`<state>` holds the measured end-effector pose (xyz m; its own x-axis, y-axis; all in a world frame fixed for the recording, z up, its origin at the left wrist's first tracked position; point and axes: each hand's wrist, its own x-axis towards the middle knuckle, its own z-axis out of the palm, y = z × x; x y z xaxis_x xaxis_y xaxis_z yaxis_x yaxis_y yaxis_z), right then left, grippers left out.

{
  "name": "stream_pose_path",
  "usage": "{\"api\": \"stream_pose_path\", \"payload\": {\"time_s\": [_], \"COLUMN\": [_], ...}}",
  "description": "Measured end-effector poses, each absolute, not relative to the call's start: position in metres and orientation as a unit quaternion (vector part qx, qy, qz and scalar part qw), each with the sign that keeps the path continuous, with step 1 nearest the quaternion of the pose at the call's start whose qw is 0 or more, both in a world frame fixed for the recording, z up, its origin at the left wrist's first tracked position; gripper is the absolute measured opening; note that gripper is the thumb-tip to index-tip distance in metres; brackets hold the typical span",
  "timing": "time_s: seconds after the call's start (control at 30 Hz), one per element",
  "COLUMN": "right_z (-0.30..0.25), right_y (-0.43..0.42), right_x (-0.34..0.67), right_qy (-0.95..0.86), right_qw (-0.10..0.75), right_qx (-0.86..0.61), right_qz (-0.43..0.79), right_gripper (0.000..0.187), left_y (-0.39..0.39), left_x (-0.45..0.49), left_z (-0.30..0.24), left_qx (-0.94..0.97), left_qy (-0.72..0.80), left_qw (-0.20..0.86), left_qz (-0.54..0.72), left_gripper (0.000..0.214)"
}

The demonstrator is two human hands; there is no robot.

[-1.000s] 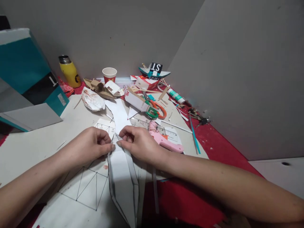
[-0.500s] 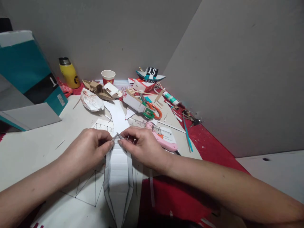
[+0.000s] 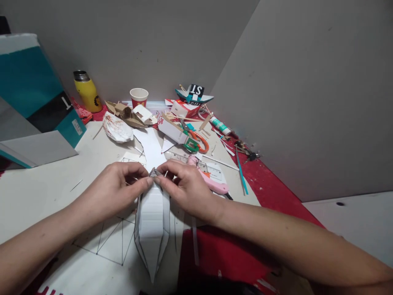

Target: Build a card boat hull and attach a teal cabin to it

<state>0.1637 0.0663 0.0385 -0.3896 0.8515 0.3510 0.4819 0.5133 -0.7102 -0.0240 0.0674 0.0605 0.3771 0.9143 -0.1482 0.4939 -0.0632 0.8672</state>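
A long, narrow cardboard boat hull, white inside with dark-edged folded sides, lies lengthwise before me, its near end drawn to a point. At its far tip my left hand pinches the left side wall between thumb and fingers. My right hand grips the right side wall at the same tip, and the two thumbs almost touch. Both sides meet in a small peak between my fingers. Just past the tip lies a white paper strip. Beside my right hand is a pink-handled tool on a clear ruler.
Scissors with orange and green handles lie behind my hands. Further back stand a paper cup, a yellow bottle and a small teal boat model. A large teal box rises at left; grey walls bound the back and right.
My hands have drawn the hull's two side walls closer together at the far tip. The hull's near point has come fully into view as the camera shifted slightly.
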Motion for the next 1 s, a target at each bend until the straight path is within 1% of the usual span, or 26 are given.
{"api": "stream_pose_path", "payload": {"time_s": [0.1, 0.17, 0.27, 0.37, 0.43, 0.5, 0.57, 0.63, 0.7, 0.8, 0.87, 1.0], "right_z": [0.039, 0.040, 0.043, 0.045, 0.047, 0.049, 0.053, 0.058, 0.063, 0.070, 0.073, 0.079], "right_y": [0.068, 0.068, 0.067, 0.063, 0.060, 0.058, 0.056, 0.052, 0.049, 0.043, 0.039, 0.035], "right_x": [0.166, 0.168, 0.171, 0.171, 0.170, 0.169, 0.170, 0.172, 0.173, 0.173, 0.171, 0.167], "right_qy": [-0.766, -0.742, -0.720, -0.691, -0.667, -0.655, -0.655, -0.665, -0.676, -0.678, -0.678, -0.698], "right_qw": [0.391, 0.415, 0.445, 0.465, 0.480, 0.498, 0.503, 0.485, 0.473, 0.492, 0.507, 0.509], "right_qx": [-0.430, -0.429, -0.406, -0.375, -0.347, -0.324, -0.315, -0.315, -0.311, -0.303, -0.300, -0.304], "right_qz": [0.275, 0.304, 0.345, 0.407, 0.452, 0.468, 0.467, 0.472, 0.472, 0.455, 0.440, 0.402], "right_gripper": [0.003, 0.002, 0.002, 0.004, 0.004, 0.005, 0.006, 0.010, 0.017, 0.026, 0.024, 0.019], "left_y": [0.070, 0.071, 0.065, 0.053, 0.044, 0.037, 0.033, 0.030, 0.028, 0.025, 0.023, 0.020], "left_x": [-0.025, -0.024, -0.018, -0.008, -0.003, -0.002, -0.003, -0.005, -0.006, -0.006, -0.006, -0.005], "left_z": [0.061, 0.059, 0.055, 0.054, 0.055, 0.057, 0.060, 0.064, 0.068, 0.075, 0.078, 0.080], "left_qx": [0.613, 0.526, 0.421, 0.338, 0.325, 0.352, 0.398, 0.460, 0.530, 0.612, 0.636, 0.658], "left_qy": [0.516, 0.504, 0.420, 0.358, 0.336, 0.339, 0.361, 0.382, 0.386, 0.383, 0.388, 0.391], "left_qw": [0.528, 0.606, 0.727, 0.804, 0.824, 0.812, 0.777, 0.723, 0.660, 0.581, 0.546, 0.508], "left_qz": [0.281, 0.320, 0.342, 0.332, 0.320, 0.318, 0.329, 0.347, 0.367, 0.376, 0.383, 0.394], "left_gripper": [0.036, 0.044, 0.045, 0.046, 0.051, 0.054, 0.055, 0.053, 0.049, 0.043, 0.040, 0.036]}}
